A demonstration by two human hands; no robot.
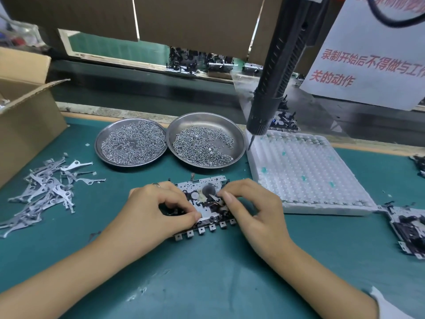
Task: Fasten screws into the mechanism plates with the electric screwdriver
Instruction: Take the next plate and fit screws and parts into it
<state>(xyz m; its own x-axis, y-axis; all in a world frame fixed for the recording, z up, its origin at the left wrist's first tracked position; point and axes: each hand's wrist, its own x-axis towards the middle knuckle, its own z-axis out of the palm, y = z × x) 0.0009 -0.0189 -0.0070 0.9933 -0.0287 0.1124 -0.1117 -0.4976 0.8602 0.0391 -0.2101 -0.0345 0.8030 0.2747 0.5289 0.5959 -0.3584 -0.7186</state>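
Note:
A grey mechanism plate (202,185) with black parts and a row of metal tabs lies on the green mat in front of me. My left hand (158,208) rests on its left side, thumb and curled fingers pressing the near edge. My right hand (250,203) pinches a small thin metal lever (215,197) against the plate's middle. The black electric screwdriver (276,72) hangs untouched above and to the right, its tip (249,145) over the corner of a white tray. Two round steel dishes (103,139) (239,134) behind the plate hold several screws.
A pile of flat grey metal levers (43,192) lies at the left. A cardboard box (25,116) stands at the far left. The white dimpled tray (308,173) sits at the right, with another mechanism plate (407,229) at the right edge. A conveyor runs behind.

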